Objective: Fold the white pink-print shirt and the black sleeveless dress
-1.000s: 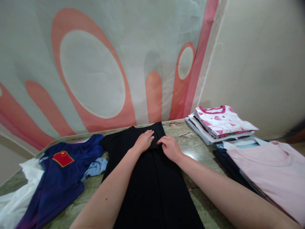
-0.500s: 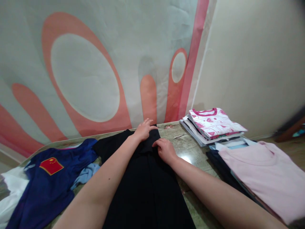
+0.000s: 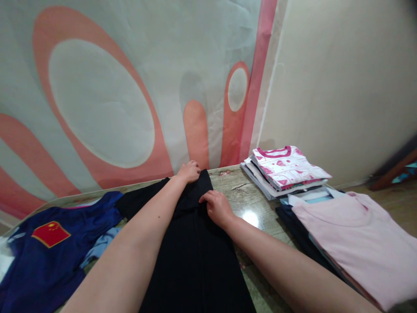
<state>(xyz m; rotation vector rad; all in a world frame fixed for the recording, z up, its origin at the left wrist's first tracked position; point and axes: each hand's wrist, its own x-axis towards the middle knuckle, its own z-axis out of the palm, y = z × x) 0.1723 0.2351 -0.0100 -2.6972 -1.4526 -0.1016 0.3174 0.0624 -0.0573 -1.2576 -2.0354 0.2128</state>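
A black garment (image 3: 195, 256) lies spread lengthwise down the middle of the table (image 3: 257, 208). My left hand (image 3: 188, 170) reaches to its far top edge, fingers curled round the black cloth there. My right hand (image 3: 216, 208) rests a little nearer and to the right, fingers bent and pinching a fold of the same garment. Both forearms stretch over the cloth.
A dark blue shirt with a red flag patch (image 3: 48, 243) lies crumpled at the left over pale blue cloth. At the right stand a folded stack topped by a pink-and-white print shirt (image 3: 286, 167) and a nearer stack topped by a pale pink shirt (image 3: 355, 234). A patterned wall rises behind.
My left hand has slid from beside the right hand up to the garment's far edge and closed on it. The right hand stayed on the fold. The view has shifted right.
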